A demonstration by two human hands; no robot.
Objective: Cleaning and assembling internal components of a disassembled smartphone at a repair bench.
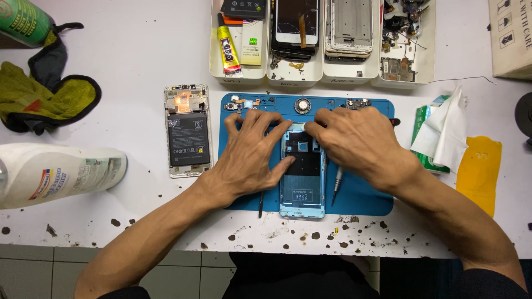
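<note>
1. I look down on a white bench, its near edge chipped and spotted brown, with a blue mat laid in the middle of it.
2. A pale blue phone shell lies lengthwise on the mat, inner side up, between my hands.
3. My left hand rests flat on the mat, fingers spread, thumb pressed against the shell's left edge; it grips nothing.
4. My right hand is curled over the shell's top right corner, fingertips pinched on a small white bit there; I cannot tell what it is.
5. A screwdriver lies on the mat just right of the shell, under my right wrist; a thin dark tool lies to the left of the shell.
6. An opened phone with its battery showing sits just left of the mat.
7. Four white trays of parts stand beyond the mat, one holding a yellow glue tube.
8. Tissues and a yellow cloth lie to the right, a white bottle to the left.
</note>
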